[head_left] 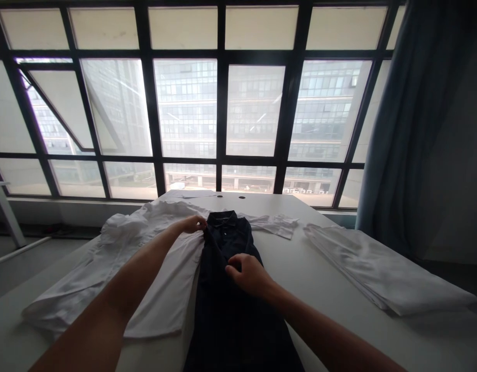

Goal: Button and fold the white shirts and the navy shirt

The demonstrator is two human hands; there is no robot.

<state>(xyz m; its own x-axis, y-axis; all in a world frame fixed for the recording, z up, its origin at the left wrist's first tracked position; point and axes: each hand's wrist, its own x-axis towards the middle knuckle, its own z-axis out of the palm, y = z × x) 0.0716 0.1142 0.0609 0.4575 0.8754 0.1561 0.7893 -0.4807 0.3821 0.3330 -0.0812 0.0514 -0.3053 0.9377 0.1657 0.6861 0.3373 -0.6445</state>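
Observation:
A dark navy collared shirt (pixel 233 320) lies lengthwise in front of me, its collar at the far end and its lower part running out of view at the bottom. My left hand (pixel 195 223) pinches the cloth at its left shoulder, just beside the collar. Over the middle of the chest is my right hand (pixel 248 274), thumb and forefinger closed on a fold of the same shirt. A white shirt (pixel 161 305) is spread out on the left, partly hidden under my left forearm. One white sleeve (pixel 275 225) shows beyond the dark shirt on the right.
Everything lies on a white table (pixel 316 289). Folded white cloth (pixel 381 268) rests along its right side. Two dark round holes sit near the far edge. Behind stand large framed windows (pixel 188 108), one tilted out, and a grey-blue curtain (pixel 404 129) hangs at right.

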